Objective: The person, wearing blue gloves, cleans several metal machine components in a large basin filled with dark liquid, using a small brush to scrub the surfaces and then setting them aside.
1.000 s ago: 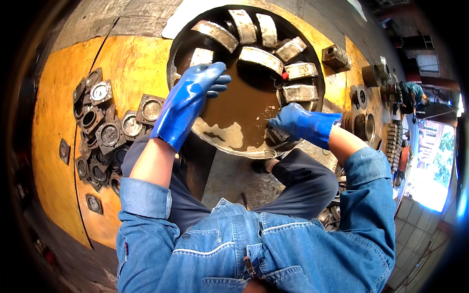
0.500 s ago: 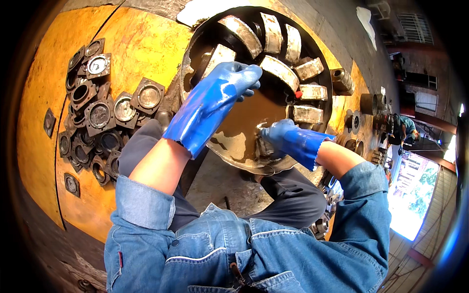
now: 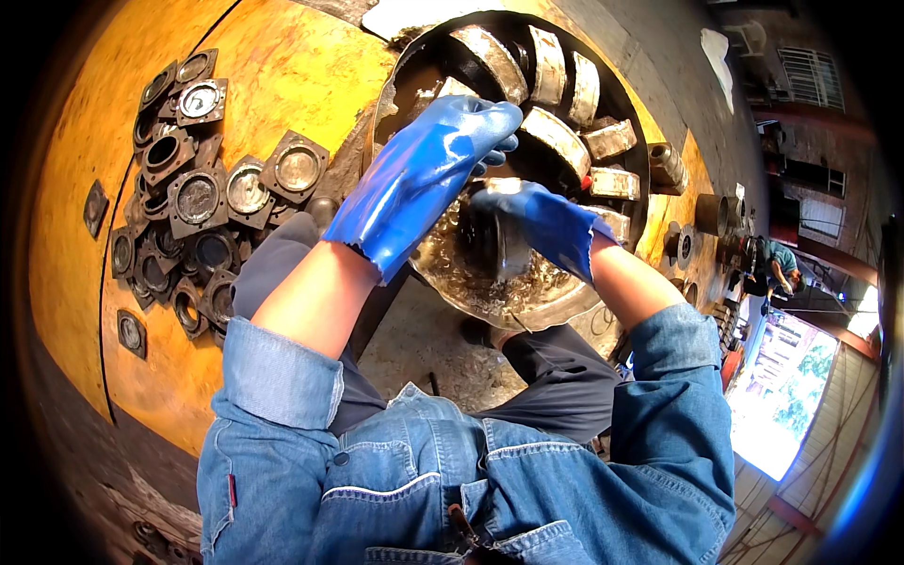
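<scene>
A large round metal basin point(image 3: 513, 320) of brown liquid stands between my knees. My right hand point(image 3: 537, 215), in a blue rubber glove, is closed on a wet, dark round metal part point(image 3: 499, 247) in the nearer side of the basin, where the liquid is splashed and foamy. My left hand point(image 3: 471, 127), gloved the same way, is held higher over the basin with its fingers curled shut; whatever it may hold is hidden. Several thick curved metal pieces point(image 3: 554, 141) with pale, worn faces line the basin's far and right sides. A small red thing point(image 3: 586, 182) shows among them.
Left of the basin, square metal flanges point(image 3: 196, 198) with round openings lie heaped on a yellow board point(image 3: 282, 85). More cylindrical metal parts point(image 3: 711, 215) stand to the right. Farther right, another person point(image 3: 780, 268) bends over near a bright doorway point(image 3: 786, 377).
My right hand has moved up and left with the metal part, toward my left hand, and the liquid now splashes around it. My left hand stays closed, slightly farther right in view.
</scene>
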Available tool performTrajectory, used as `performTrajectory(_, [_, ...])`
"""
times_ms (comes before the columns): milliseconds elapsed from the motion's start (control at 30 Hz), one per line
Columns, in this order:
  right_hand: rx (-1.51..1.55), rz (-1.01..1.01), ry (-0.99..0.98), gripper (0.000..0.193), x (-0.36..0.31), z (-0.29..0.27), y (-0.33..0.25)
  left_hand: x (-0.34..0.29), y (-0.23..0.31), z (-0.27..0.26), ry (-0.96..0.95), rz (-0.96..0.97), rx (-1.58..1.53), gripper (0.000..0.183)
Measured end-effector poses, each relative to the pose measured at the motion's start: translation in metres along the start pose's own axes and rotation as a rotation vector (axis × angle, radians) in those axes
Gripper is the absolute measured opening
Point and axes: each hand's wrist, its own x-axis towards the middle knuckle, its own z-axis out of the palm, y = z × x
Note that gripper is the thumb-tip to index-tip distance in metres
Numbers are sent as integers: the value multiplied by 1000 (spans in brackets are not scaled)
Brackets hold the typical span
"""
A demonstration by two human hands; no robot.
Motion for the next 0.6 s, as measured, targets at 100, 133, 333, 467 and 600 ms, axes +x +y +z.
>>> performTrajectory(100, [-139,-340,-24,40,-14,-24,21,2,-2,2,-37,50,-35,61])
performTrajectory(133, [-336,-441,31,39,-19,-33,25,4,-1,4,-53,69,-39,59])
performTrajectory(333, [-342,20,244,66,-66,-18,24,-4,-1,-2,-158,135,34,59])
performTrajectory(467, [-463,-15,290,89,-99,-1,77,-2,-5,0,-210,104,80,64])
performTrajectory(600, [-1000,24,326,75,-134,31,99,-16,-19,12,-253,48,174,78])
